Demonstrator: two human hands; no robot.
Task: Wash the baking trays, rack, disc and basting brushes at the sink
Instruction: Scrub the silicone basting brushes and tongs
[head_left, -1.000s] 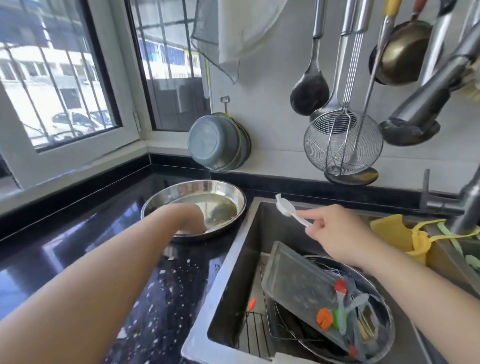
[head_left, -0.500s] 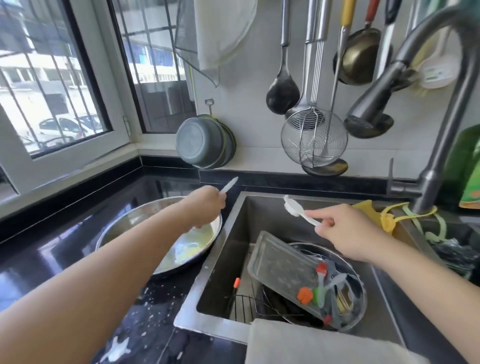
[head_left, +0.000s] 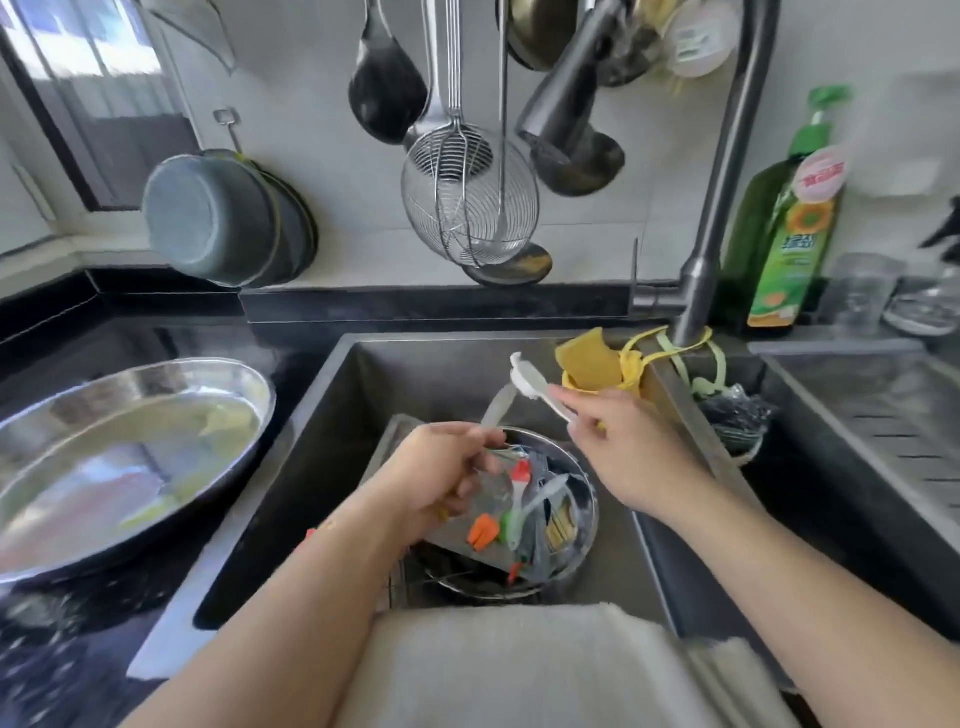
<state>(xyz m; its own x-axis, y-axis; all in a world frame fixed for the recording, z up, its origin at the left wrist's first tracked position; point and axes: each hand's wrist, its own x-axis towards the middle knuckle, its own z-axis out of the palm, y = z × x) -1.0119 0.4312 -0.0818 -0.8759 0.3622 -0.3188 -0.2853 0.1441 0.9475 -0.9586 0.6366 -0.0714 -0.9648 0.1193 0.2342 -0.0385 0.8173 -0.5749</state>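
Basting brushes: two white ones being held over the sink (head_left: 332, 415), the rest lying in the heap below.
Left hand (head_left: 441, 478): gripping a translucent white brush piece (head_left: 496, 408) by its lower end.
Right hand (head_left: 618, 441): pinching a white brush (head_left: 530, 382) by its handle, head pointing up and left.
Relation: the two white pieces are nearly meeting; contact cannot be told.
Heap in sink: rectangular baking tray (head_left: 467, 535) leaning over a round steel tray (head_left: 584, 519), red, orange and green brushes (head_left: 511, 512) lying on it.
Round pan (head_left: 119, 457): sitting on the black counter, left of the sink.
Step, judged: gathering items; washing not yet starting, no water seen running.
Next move, judged: setting both brushes down or bringing them under the tap (head_left: 566, 109), which is hanging above.
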